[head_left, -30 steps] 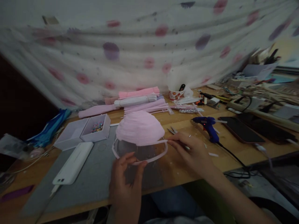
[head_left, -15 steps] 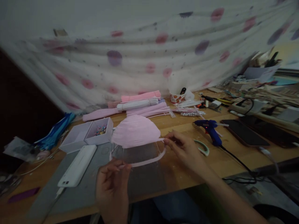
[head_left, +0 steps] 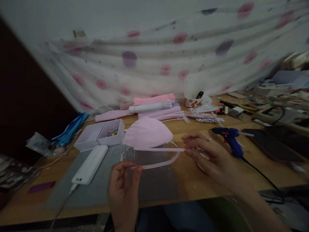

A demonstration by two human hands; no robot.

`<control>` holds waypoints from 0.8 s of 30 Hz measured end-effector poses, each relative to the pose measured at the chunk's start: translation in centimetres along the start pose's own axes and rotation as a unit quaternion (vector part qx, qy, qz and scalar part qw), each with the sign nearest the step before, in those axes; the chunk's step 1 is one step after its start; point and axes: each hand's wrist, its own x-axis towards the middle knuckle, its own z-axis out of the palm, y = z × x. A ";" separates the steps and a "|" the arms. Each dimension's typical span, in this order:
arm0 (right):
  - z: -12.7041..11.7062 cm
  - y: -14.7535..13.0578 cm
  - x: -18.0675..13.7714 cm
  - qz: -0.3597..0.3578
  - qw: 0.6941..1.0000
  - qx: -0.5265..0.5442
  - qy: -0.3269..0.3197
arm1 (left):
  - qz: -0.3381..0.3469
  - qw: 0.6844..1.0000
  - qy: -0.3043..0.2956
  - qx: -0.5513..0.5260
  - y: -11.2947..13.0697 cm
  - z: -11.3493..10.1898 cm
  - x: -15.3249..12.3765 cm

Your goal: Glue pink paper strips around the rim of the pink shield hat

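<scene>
Dome (head_left: pixel 148 132) looks covered, but the side below seems bare; left hand (head_left: pixel 124 185) pinches the hoop (head_left: pixel 158 165), right hand (head_left: pixel 213 156) pinches a pink strip (head_left: pixel 166 149)

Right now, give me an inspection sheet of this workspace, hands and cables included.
Surface: wooden table with gray mat.
Work pieces: pale pink dome, pink strip near its lower edge, pink ring.
Clutter: chenille-stem bundles, white box with beads, white power bank, blue glue gun.
Hands: left hand pinches pink ring; right hand pinches pink strip.
Cables: black cord at blue glue gun, white cable at white power bank.
Surroundings: spotted curtain behind.
</scene>
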 end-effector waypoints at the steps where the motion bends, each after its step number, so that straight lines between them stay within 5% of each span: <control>1: 0.0 -0.2 0.1 -0.003 1.000 -0.006 -0.006 | -0.001 1.000 -0.001 0.006 0.0 0.0 -0.1; 12: 0.1 1.0 0.7 0.047 0.998 -0.015 -0.029 | 0.029 0.998 -0.050 0.028 0.8 0.4 -0.3; 24: 0.6 0.7 -0.3 0.075 0.994 0.035 -0.076 | 0.177 0.973 0.038 0.145 0.4 1.6 -0.5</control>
